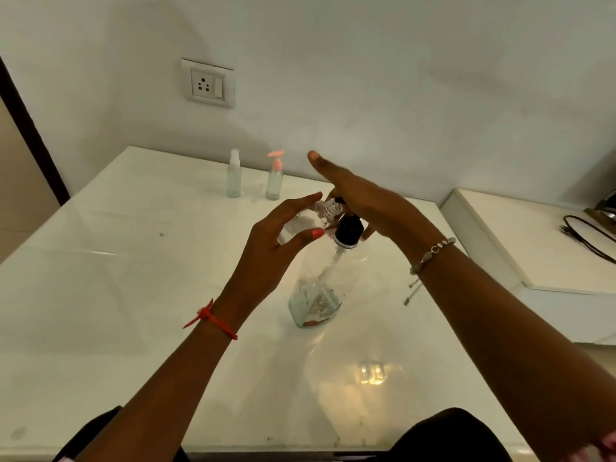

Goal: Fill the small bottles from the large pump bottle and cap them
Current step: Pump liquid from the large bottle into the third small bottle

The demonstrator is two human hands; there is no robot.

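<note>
The large clear pump bottle (pixel 320 288) stands mid-table with a black collar (pixel 348 231) and a little liquid at its bottom. My right hand (pixel 363 198) lies flat across its pump head, fingers stretched out to the left. My left hand (pixel 283 235) holds a small clear bottle (pixel 308 219), uncapped and tilted, its threaded neck up against the pump spout. Two more small bottles stand by the wall: one with a white spray top (pixel 234 176), one with a pink pump top (pixel 275 176).
The white glossy table (pixel 133 295) ends at the wall, which carries a socket plate (pixel 208 83). A lower white counter (pixel 533 248) with a black cable (pixel 586 233) sits to the right. A dark door frame runs down the left.
</note>
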